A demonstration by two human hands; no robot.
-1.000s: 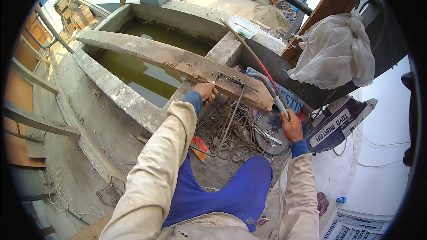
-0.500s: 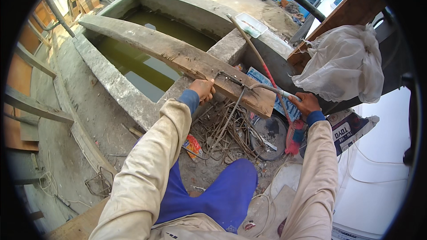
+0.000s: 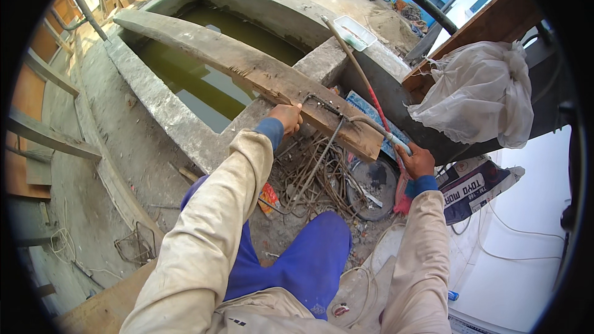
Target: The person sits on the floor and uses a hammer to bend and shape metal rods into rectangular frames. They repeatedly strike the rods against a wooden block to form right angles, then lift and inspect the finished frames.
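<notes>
A thick wooden plank (image 3: 247, 68) lies slantwise across the concrete basin in front of me. On its near end a thin steel rod (image 3: 323, 159) rests among small metal pegs; it is bent, with one leg hanging toward the ground. My left hand (image 3: 286, 119) is closed at the plank's near edge, on the rod's end as far as I can see. A bending bar (image 3: 378, 127) with a pale pipe handle hooks onto the rod at the pegs. Around its handle my right hand (image 3: 419, 162) is wrapped. Exactly how the hook meets the rod is too small to make out.
Greenish water (image 3: 201, 83) fills the concrete basin (image 3: 154, 108). Loose rods (image 3: 309, 173) and a round container (image 3: 374, 201) lie below the plank. A wooden stick (image 3: 352, 59) leans beside a plastic tub (image 3: 354, 32). A whitish plastic bag (image 3: 476, 96) hangs at right, above a printed sack (image 3: 476, 188).
My right hand has swung the bar's handle toward me, so it slants down more steeply. My left hand keeps its place at the plank's edge. The view has shifted slightly.
</notes>
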